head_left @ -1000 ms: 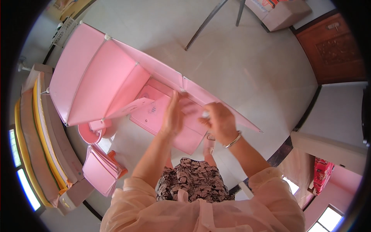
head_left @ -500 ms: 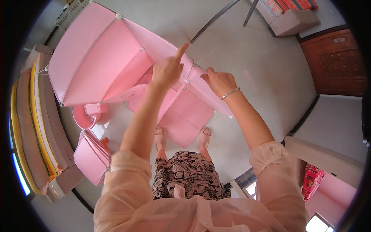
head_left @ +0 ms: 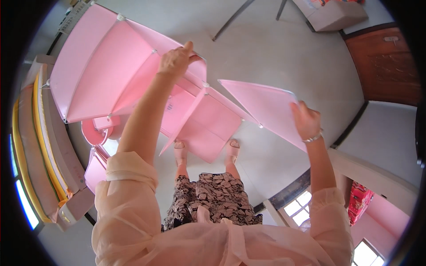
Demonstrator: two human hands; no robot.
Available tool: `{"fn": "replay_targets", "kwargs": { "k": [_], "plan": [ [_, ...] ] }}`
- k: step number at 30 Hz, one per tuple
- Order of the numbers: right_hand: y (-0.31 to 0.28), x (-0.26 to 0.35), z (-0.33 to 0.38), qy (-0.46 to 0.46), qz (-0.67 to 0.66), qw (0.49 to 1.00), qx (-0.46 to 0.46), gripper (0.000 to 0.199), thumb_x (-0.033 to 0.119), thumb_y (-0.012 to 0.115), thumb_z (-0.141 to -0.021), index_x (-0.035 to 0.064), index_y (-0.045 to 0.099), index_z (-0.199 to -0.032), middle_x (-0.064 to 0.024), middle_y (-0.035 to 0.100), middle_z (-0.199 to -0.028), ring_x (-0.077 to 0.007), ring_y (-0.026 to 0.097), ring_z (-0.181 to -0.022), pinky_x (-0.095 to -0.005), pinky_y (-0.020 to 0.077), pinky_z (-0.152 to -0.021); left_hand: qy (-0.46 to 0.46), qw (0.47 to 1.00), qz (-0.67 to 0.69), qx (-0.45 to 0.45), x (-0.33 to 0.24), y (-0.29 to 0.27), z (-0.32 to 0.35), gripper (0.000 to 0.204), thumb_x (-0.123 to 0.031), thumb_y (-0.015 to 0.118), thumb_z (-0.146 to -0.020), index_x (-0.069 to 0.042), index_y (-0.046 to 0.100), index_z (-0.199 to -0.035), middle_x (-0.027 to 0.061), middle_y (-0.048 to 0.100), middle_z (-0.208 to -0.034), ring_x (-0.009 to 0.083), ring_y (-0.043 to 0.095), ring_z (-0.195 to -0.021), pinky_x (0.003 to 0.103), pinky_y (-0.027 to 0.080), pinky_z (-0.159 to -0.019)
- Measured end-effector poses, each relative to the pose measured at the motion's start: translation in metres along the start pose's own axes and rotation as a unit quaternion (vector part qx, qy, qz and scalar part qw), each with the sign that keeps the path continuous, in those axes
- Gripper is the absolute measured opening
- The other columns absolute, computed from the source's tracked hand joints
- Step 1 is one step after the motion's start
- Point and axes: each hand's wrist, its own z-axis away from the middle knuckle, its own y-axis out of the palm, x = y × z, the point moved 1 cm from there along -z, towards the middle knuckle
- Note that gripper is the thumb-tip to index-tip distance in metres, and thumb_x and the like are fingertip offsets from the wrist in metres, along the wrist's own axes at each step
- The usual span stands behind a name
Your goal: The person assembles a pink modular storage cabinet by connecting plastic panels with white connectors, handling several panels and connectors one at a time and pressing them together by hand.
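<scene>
head view: a person in a sheer pale blouse (head_left: 126, 217) and patterned skirt (head_left: 213, 195) stands over a pink panelled unit (head_left: 95, 66), arms spread wide. the right hand (head_left: 306, 120), a silver bracelet (head_left: 314, 137) at its wrist, pinches the edge of a tilted pink panel (head_left: 268, 103) between thumb and fingers. the panel slants above the pale floor (head_left: 284, 66), beyond the unit's right end; whether the two are joined cannot be told. the left hand (head_left: 174, 61) is raised at the unit's upper edge, one digit pointing up; whether it grips that edge cannot be told. a white connector (head_left: 206, 84) marks a corner of the unit, near the middle of the scene. at left, a pink bucket (head_left: 91, 133) stands by a stack of pink sheets (head_left: 94, 170), beside a long cushioned seat (head_left: 49, 150). pale sandals (head_left: 180, 150) show below the skirt, and a carved wooden door (head_left: 377, 64) is at upper right
</scene>
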Motion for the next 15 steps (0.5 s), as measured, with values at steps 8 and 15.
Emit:
{"fn": "replay_targets", "kwargs": {
  "k": [8, 15],
  "plan": [
    [-0.068, -0.072, 0.154, 0.176, -0.036, 0.984, -0.019, 0.022, 0.017, 0.054, -0.077, -0.0046, 0.052, -0.075, -0.0123, 0.044, -0.046, -0.0210, 0.045, -0.039, -0.0292, 0.0341, -0.038, -0.024, 0.997, -0.061, 0.040, -0.008, -0.030, 0.026, 0.034, -0.040, 0.048, -0.076, -0.008, 0.039, -0.084, 0.0052, 0.059, -0.076, 0.0255, 0.056, -0.074, 0.037, 0.042, -0.058],
    [-0.088, -0.115, 0.340, 0.536, -0.241, 0.807, -0.051, 0.025, 0.021, 0.047, -0.082, -0.0034, 0.054, -0.085, -0.0035, 0.051, -0.070, -0.0077, 0.047, -0.065, -0.0219, 0.0421, -0.056, -0.031, 0.996, -0.073, 0.032, -0.010, -0.027, 0.035, 0.036, -0.042, 0.046, -0.076, -0.009, 0.037, -0.086, 0.0075, 0.059, -0.075, 0.0262, 0.056, -0.074, 0.038, 0.042, -0.058]
  ]
}}
